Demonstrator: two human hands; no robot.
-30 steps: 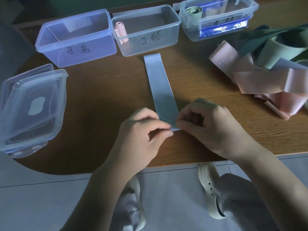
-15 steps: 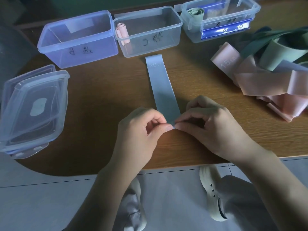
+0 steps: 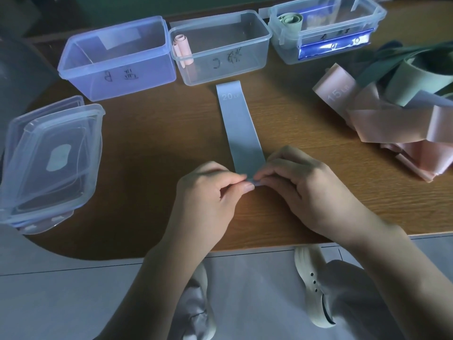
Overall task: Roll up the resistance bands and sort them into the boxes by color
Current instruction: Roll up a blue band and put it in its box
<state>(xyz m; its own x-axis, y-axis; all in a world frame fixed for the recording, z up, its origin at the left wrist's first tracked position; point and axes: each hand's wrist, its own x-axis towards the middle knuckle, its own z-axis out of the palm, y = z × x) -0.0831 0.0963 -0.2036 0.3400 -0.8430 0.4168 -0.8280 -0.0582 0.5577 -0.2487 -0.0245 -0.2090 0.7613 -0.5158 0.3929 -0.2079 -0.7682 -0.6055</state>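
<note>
A: Grey-blue band (image 3: 239, 128) flat on the table (image 3: 152, 153), near end pinched by left hand (image 3: 210, 192) and right hand (image 3: 299, 190), first turn starting.
B: Next?
A: Probably tight, even rolling away, then the purple-tinted box (image 3: 117, 57). Band reads "20 LB"; a pink band (image 3: 337, 93) reads "15 LB".

Grey-blue band (image 3: 239, 126) marked "20 LB", flat on the table, running from 12 o'clock toward the near edge, near end curled, rolled pink band (image 3: 182, 49) in middle box (image 3: 245, 69), rolled green band (image 3: 290, 19) in right box (image 3: 289, 49), blue-tinted box (image 3: 137, 84) at 11 o'clock, loose pile of pink and green bands (image 3: 392, 119) at 2 o'clock.
</note>
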